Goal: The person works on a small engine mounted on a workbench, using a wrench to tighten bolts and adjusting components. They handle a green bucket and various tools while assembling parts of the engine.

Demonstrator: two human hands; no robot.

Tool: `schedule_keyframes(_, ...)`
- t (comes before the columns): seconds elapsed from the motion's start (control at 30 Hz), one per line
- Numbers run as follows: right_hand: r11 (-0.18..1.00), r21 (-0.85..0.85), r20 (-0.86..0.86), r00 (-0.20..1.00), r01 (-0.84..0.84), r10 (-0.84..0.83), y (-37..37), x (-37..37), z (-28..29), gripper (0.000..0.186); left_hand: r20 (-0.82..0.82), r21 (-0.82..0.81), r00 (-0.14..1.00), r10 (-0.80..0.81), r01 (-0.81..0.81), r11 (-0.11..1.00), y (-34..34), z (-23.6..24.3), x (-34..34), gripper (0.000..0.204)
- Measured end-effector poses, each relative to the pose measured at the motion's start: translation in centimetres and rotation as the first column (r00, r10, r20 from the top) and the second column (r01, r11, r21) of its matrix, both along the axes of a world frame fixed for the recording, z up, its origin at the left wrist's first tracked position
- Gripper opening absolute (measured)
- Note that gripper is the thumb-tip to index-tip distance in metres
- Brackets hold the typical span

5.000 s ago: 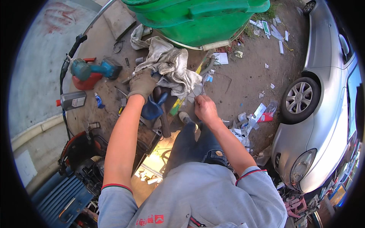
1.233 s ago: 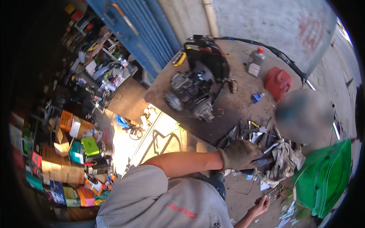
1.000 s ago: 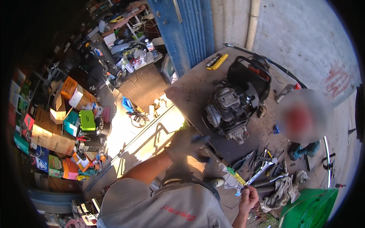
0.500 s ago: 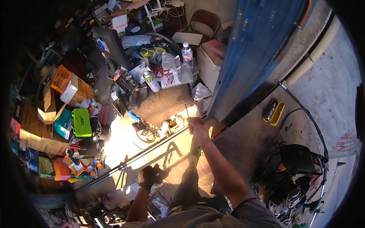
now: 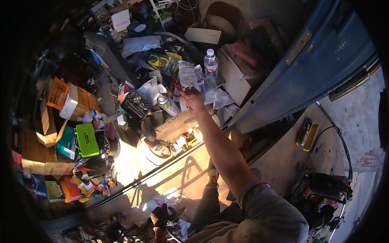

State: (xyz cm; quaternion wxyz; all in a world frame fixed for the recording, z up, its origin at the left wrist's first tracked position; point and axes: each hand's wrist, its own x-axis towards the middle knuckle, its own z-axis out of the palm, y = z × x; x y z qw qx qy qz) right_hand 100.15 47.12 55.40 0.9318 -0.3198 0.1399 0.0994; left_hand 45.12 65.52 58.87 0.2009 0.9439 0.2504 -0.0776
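My bare right hand [image 5: 193, 99] reaches over the front of the cluttered desk, fingers closed beside a red-handled tool [image 5: 175, 86] and a clear plastic bag [image 5: 187, 74]. Whatever is in those fingers is hidden. A spray can [image 5: 167, 105] with a white and green label leans just left of the hand. To its right, a clear water bottle [image 5: 210, 64] with a white cap stands upright. Down at the lower middle hangs my left hand [image 5: 159, 216] in a dark glove, away from the desk; its fingers are too dark to read.
A blue metal door [image 5: 320, 60] stands at the right. Beyond it lie a yellow tray [image 5: 307, 134] and a black hose [image 5: 338, 131]. Boxes, an orange basket [image 5: 58, 92] and a bright green case [image 5: 86, 140] crowd the left. A floor track [image 5: 139, 184] crosses diagonally below the desk.
My right hand has moved forward from over the sunlit floor, where it held a thin rod, onto the desk. My left hand has dropped lower. The view has shifted toward the desk.
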Motion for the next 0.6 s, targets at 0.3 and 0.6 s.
schedule_keyframes(0.3,0.796,-0.547,0.018,0.947,-0.26,0.322,-10.4,-27.8,5.7,0.042,0.083,-0.243,0.967,-0.242,0.255,0.936,-7.7,6.3,16.5,0.046)
schedule_keyframes(0.6,0.992,-0.009,-0.012,0.992,-0.127,0.127,-19.7,-46.4,8.6,0.082,-0.559,-0.725,0.797,-0.231,-0.604,-0.331,-21.1,17.1,20.5,0.042)
